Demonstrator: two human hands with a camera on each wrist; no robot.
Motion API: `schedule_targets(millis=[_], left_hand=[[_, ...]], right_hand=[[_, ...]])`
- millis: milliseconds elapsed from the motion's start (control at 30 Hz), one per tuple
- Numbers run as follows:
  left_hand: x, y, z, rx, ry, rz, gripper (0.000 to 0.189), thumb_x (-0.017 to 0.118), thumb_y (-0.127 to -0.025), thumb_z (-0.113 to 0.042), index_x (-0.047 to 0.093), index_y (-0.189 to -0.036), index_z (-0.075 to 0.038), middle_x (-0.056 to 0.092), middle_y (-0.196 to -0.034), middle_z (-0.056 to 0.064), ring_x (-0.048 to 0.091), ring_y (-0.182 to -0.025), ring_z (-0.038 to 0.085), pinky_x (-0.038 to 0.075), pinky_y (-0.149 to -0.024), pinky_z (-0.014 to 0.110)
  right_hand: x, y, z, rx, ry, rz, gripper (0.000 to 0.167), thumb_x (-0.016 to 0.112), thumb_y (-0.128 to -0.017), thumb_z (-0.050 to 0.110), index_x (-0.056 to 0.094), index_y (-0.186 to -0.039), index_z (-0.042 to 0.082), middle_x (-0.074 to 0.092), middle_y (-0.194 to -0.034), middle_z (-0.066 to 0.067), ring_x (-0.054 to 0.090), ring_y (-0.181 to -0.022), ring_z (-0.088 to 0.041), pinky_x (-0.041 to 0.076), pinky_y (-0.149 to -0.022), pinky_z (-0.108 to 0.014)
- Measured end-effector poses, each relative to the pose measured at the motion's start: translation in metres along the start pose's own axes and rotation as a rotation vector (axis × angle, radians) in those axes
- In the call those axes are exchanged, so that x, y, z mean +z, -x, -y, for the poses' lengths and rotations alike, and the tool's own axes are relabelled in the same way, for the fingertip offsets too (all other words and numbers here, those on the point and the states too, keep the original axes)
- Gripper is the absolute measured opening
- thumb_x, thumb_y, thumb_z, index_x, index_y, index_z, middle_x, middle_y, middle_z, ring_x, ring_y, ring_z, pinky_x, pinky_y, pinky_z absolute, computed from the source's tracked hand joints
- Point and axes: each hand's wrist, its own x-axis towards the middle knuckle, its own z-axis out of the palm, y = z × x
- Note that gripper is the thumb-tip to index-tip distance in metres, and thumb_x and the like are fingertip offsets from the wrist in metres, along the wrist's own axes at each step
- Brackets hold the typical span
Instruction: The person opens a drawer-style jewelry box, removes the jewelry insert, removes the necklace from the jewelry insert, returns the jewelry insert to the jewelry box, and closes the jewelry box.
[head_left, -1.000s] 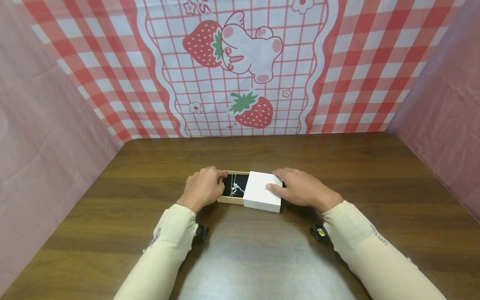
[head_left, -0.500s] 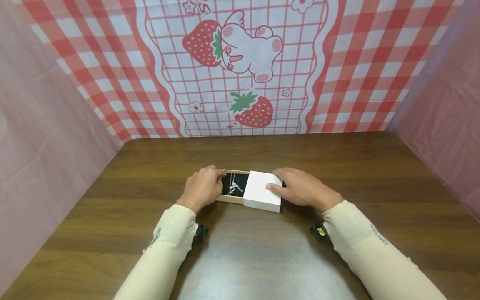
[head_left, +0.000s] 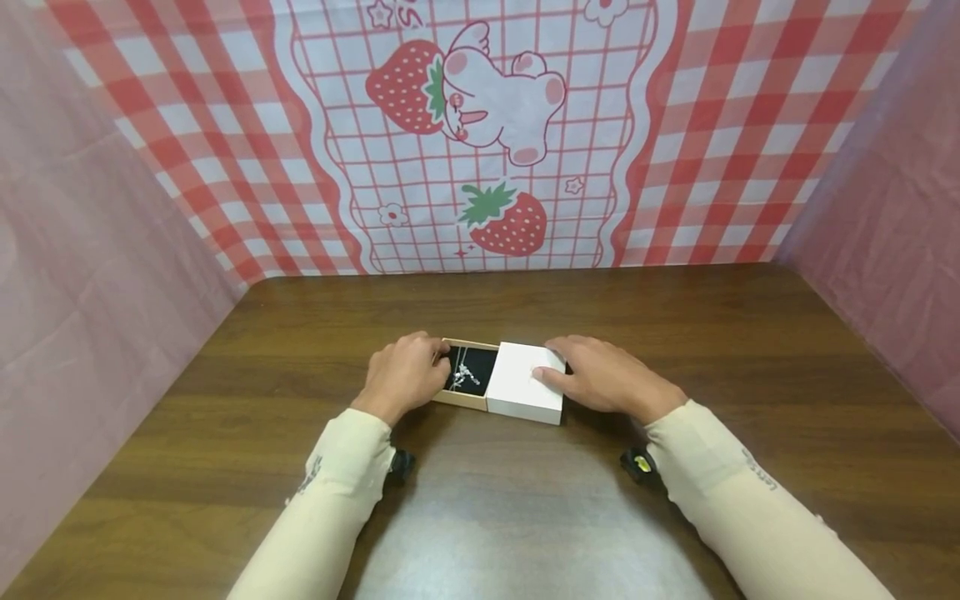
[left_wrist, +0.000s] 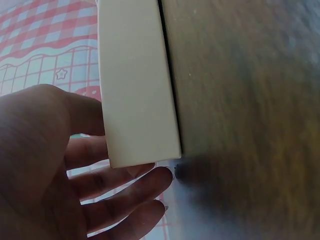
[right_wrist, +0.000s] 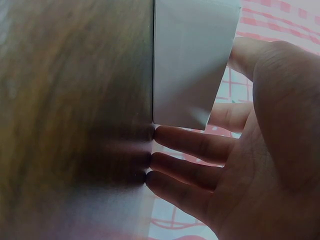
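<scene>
Wooden table [head_left: 510, 508], half-open box [head_left: 517, 382]

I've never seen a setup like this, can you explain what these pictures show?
No robot here, just a person's bare left hand and right hand. The wide view comes from a head-worn camera; the close ones, from one on each wrist. On the brown wood-grain table sits a tan rectangular tray, partly inside a white square box cover. Silver-coloured chain jewellery lies on the tray's black lining. The left hand's grip is on the tray's end; the right hand's is on the cover, thumb on top.
</scene>
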Motion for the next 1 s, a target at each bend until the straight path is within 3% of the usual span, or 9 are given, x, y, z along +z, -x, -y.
schedule_targets(millis=[167,433,1000], left_hand=[[0.0005,-0.0006,-0.0015,-0.01,-0.011,0.036,0.042,0.058,-0.095,-0.048,0.072,-0.125,-0.022,0.068,-0.116,0.004,0.067,-0.1,0.033,0.052,-0.073,0.052],[-0.0012,0.0006,-0.0047,-0.002,-0.063,0.076,0.07,0.058,-0.086,-0.073,0.068,-0.131,-0.021,0.066,-0.123,0.004,0.065,-0.106,0.03,0.052,-0.075,0.049],[-0.0011,0.0003,-0.0067,0.027,-0.097,0.1,0.082,0.067,-0.074,-0.078,0.069,-0.13,-0.019,0.065,-0.115,0.005,0.064,-0.101,0.03,0.051,-0.077,0.051]], right_hand=[[0.0002,0.0,0.0001,-0.005,-0.002,-0.001,0.065,0.055,-0.099,0.05,0.052,-0.143,0.002,0.055,-0.141,-0.018,0.049,-0.132,-0.035,0.037,-0.108,-0.055],[-0.0003,0.0002,-0.0002,-0.006,-0.002,-0.005,0.066,0.054,-0.1,0.051,0.052,-0.143,0.001,0.055,-0.14,-0.018,0.05,-0.131,-0.035,0.037,-0.108,-0.055],[-0.0006,-0.0001,-0.0014,-0.007,0.004,-0.011,0.067,0.055,-0.099,0.05,0.052,-0.143,0.0,0.056,-0.14,-0.019,0.05,-0.131,-0.035,0.038,-0.108,-0.054]])
